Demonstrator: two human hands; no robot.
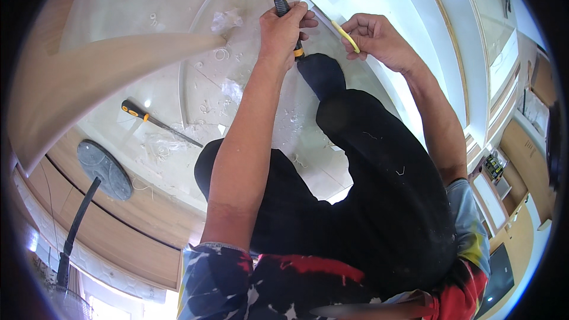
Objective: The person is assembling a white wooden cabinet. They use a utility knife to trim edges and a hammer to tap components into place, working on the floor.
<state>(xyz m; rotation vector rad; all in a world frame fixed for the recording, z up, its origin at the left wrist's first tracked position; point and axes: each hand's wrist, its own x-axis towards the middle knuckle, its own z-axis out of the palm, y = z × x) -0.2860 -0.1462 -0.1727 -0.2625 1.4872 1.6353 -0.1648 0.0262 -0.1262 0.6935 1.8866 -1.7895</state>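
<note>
My left hand (281, 32) is closed around a utility knife (280, 3) with a black and orange handle, its bare blade pointing up and away from me. Thumb and fingertips of that hand also meet at the edge of a white panel (361, 0); whether they pinch a strip there, I cannot tell. In my right hand (379, 38) is a thin, slightly curved yellow piece (345, 35), gripped between thumb and fingers beside the same edge. Its exact kind is not clear. Both hands are above my dark-trousered legs, close together.
A long thin tool with a black and orange handle (135, 110) lies on the floor at left. Curled shavings and clear plastic scraps (226, 21) are scattered about. A round dark stand base (104, 169) is at lower left; a curved beige surface (118, 65) juts in.
</note>
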